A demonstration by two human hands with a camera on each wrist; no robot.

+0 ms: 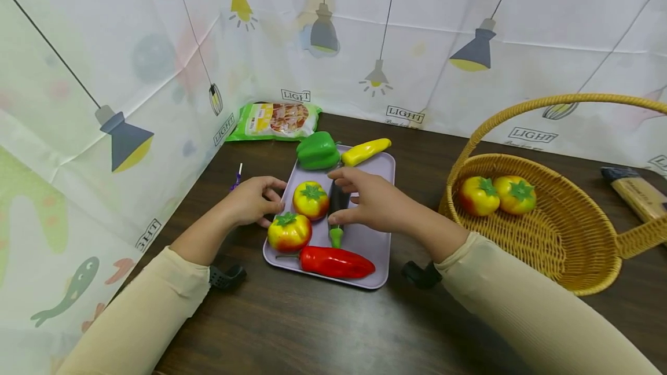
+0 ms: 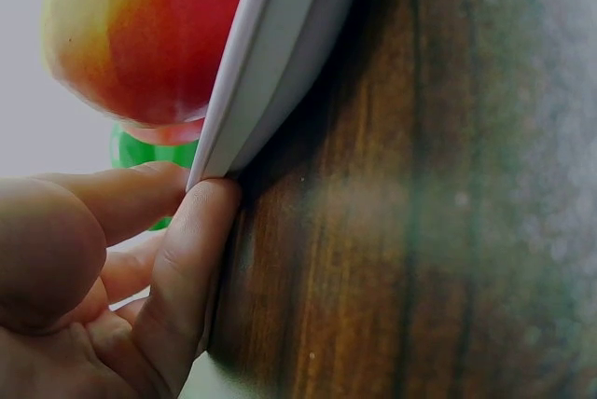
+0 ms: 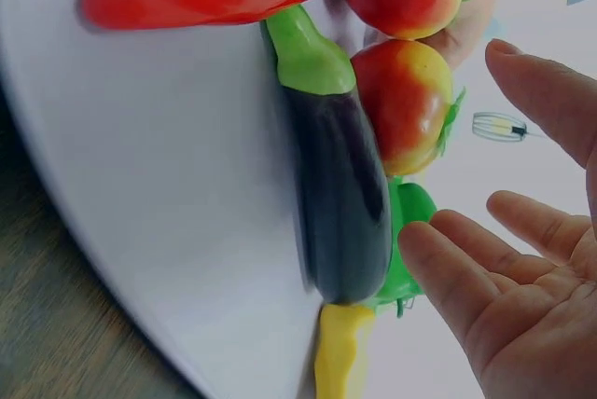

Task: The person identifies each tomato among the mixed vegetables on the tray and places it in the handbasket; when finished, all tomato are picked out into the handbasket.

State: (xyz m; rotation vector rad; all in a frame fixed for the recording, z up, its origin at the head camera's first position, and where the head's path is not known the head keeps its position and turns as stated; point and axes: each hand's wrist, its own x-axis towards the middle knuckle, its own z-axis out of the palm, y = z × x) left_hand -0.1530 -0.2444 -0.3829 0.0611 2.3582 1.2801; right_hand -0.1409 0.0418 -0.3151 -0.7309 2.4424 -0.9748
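Observation:
My left hand point(image 1: 255, 201) pinches the left rim of a pale purple tray point(image 1: 365, 247); in the left wrist view a finger and thumb meet across that rim point(image 2: 252, 73). My right hand point(image 1: 372, 200) hovers over the tray with its fingers apart, above a dark eggplant point(image 3: 340, 185) with a green cap. Nothing is between its fingers. Two red-and-yellow toy tomatoes point(image 1: 289, 232) lie beside the left hand. A red pepper point(image 1: 339, 262) lies along the near side, and a green bell pepper point(image 1: 318, 151) and a yellow pepper point(image 1: 366, 152) at the far end.
At the right stands a wicker basket point(image 1: 589, 213) with a tall handle, holding two more toy tomatoes point(image 1: 478, 196). A green food bag point(image 1: 278, 120) lies against the back curtain. A small purple-wrapped stick point(image 1: 237, 177) is left of the tray, and a brown packet point(image 1: 638, 192) lies far right.

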